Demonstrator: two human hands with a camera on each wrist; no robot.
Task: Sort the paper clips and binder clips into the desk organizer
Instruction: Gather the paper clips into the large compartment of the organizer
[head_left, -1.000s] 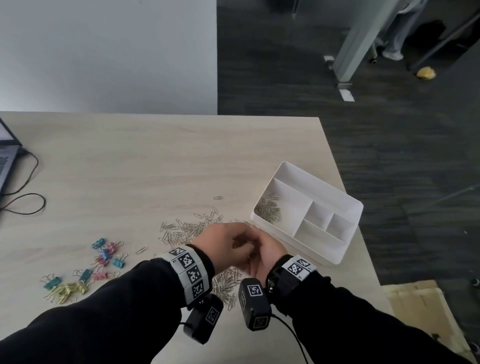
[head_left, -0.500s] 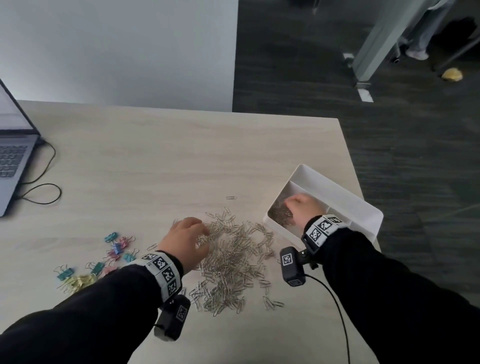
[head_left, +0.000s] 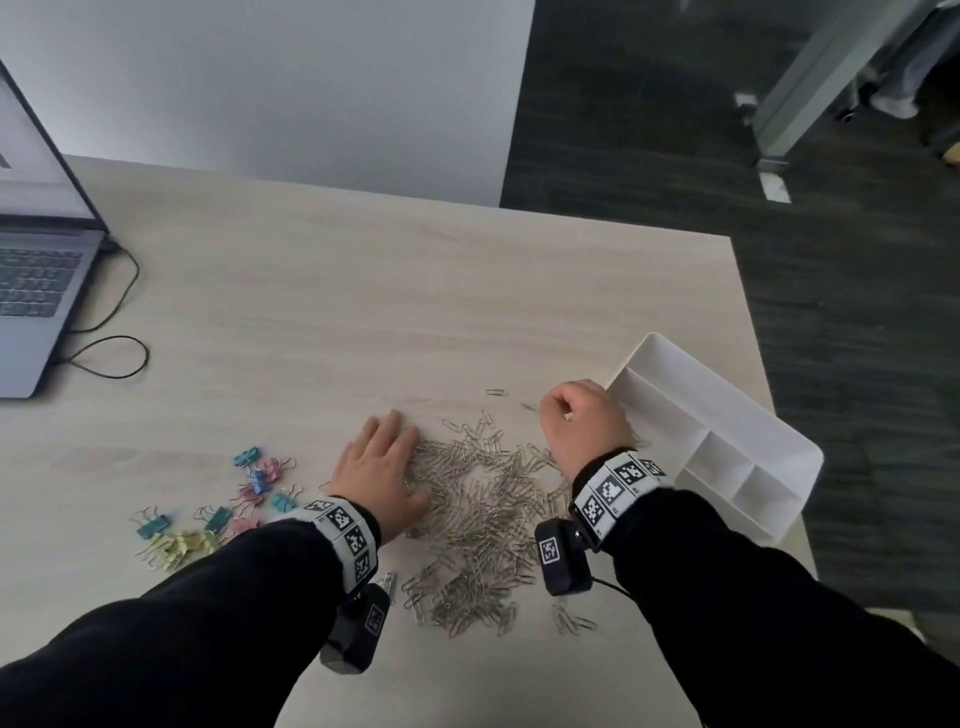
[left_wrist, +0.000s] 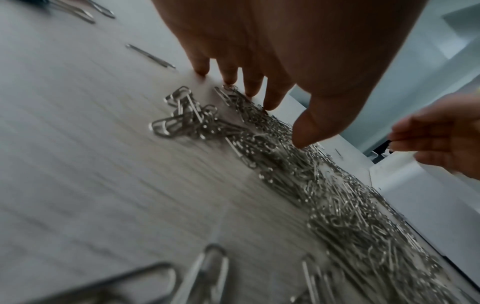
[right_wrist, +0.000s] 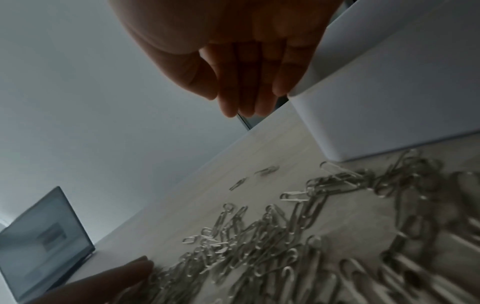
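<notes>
Resting flat, fingers spread, left hand (head_left: 382, 470) on paper clips (head_left: 480, 525); right hand (head_left: 584, 426) loosely curled, empty; no legible writing.

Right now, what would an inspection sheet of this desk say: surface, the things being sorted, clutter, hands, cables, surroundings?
Surface: pale wood-grain desk.
Job's things: heap of silver paper clips at centre; coloured binder clips to its left; white desk organizer at the right edge.
Clutter: open laptop at far left.
Hands: left hand flat, fingers straight, on the heap's left edge; right hand curled beside the organizer, contents not visible.
Cables: black cable looping from the laptop; a thin lead at the right wrist camera.
Surroundings: grey wall, dark floor.
</notes>
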